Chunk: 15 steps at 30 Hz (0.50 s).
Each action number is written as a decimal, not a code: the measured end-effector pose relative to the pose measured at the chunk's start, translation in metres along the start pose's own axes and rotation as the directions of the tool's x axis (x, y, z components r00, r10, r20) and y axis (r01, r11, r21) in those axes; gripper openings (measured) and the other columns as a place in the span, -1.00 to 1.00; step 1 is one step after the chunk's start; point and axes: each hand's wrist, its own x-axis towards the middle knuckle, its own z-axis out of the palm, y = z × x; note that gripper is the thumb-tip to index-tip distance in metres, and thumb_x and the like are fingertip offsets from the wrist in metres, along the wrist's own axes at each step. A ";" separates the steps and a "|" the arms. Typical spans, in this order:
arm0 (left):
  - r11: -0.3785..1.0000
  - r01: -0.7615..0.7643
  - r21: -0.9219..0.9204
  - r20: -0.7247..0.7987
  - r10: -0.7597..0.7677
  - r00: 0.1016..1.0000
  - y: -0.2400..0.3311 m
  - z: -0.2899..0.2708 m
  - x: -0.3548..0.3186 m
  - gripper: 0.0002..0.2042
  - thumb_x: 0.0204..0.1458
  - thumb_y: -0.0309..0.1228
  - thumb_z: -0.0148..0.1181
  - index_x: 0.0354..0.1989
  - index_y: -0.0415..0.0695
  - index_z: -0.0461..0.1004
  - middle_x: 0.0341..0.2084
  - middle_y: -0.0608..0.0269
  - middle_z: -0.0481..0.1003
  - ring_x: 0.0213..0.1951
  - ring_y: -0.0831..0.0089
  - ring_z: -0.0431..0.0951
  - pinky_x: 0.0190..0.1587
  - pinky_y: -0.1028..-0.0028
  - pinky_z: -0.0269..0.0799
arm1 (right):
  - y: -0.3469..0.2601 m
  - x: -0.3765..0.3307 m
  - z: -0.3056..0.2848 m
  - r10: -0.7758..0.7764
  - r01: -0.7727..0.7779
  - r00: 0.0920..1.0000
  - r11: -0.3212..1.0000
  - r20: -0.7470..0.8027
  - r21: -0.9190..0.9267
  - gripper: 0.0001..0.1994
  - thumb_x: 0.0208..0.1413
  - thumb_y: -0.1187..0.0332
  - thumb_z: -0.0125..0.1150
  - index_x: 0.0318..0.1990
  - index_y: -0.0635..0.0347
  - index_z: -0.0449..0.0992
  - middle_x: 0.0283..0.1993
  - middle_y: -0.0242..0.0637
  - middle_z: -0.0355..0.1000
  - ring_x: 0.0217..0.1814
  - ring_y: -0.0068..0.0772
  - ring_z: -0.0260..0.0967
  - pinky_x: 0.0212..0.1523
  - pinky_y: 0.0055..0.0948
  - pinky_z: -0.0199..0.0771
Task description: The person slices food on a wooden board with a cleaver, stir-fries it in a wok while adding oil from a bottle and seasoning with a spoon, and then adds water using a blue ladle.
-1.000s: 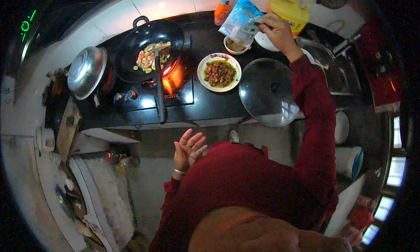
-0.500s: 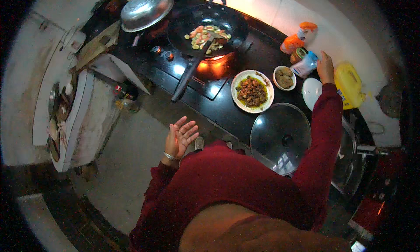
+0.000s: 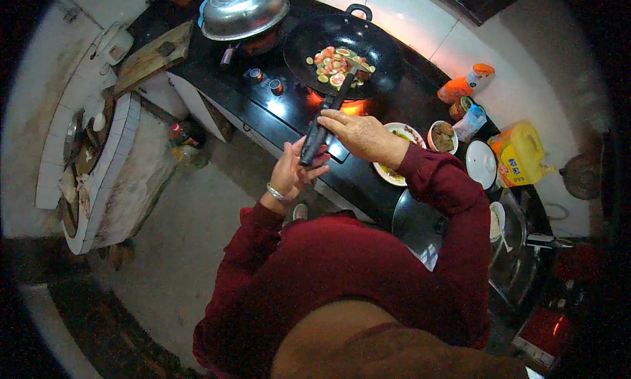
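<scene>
At the centre of the frame our right hand [image 3: 358, 134] reaches over the long black handle [image 3: 320, 126] of the black round wok [image 3: 342, 55], its fingers curled loosely at the handle; we cannot tell whether they grip it. Our left hand [image 3: 294, 170], just below, has its fingers spread wide, touching the handle's end. The wok sits upper centre on the black tabletop [image 3: 263, 109] with chopped vegetables [image 3: 336, 65] inside. A shiny steel bowl-shaped lid [image 3: 243, 11] lies upper left.
</scene>
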 end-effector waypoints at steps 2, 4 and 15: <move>0.998 0.044 -0.033 0.105 -0.040 0.994 0.006 -0.003 0.010 -0.39 0.12 0.08 -0.46 0.15 -0.18 0.06 -0.03 0.00 0.32 -0.06 0.18 0.41 -0.06 0.25 0.41 | 0.001 0.013 0.007 0.044 -0.041 0.998 0.998 0.054 -0.056 -0.63 -0.10 0.49 0.00 -0.04 0.16 0.31 -0.02 -0.16 0.28 -0.18 -0.15 0.40 -0.33 -0.32 0.49; 0.963 0.161 -0.218 0.317 -0.087 0.944 0.005 -0.029 0.026 -0.39 0.12 0.08 -0.46 0.14 -0.17 0.08 -0.06 0.02 0.34 -0.10 0.25 0.44 -0.14 0.32 0.45 | -0.002 0.023 0.001 0.156 -0.134 0.969 0.983 0.193 -0.124 -0.65 -0.12 0.49 0.02 -0.08 0.13 0.34 -0.07 -0.16 0.29 -0.21 -0.15 0.41 -0.34 -0.32 0.48; 0.941 0.335 0.051 0.160 -0.339 0.927 0.017 -0.008 0.048 -0.69 0.15 -0.18 -0.16 0.00 -0.03 0.13 -0.53 0.34 0.35 -0.58 0.57 0.40 -0.57 0.59 0.40 | 0.046 0.035 -0.120 0.815 -0.686 0.545 0.569 -0.197 0.453 -0.78 0.07 0.29 0.10 -0.34 0.31 0.45 -0.48 -0.29 0.42 -0.53 -0.50 0.42 -0.55 -0.55 0.42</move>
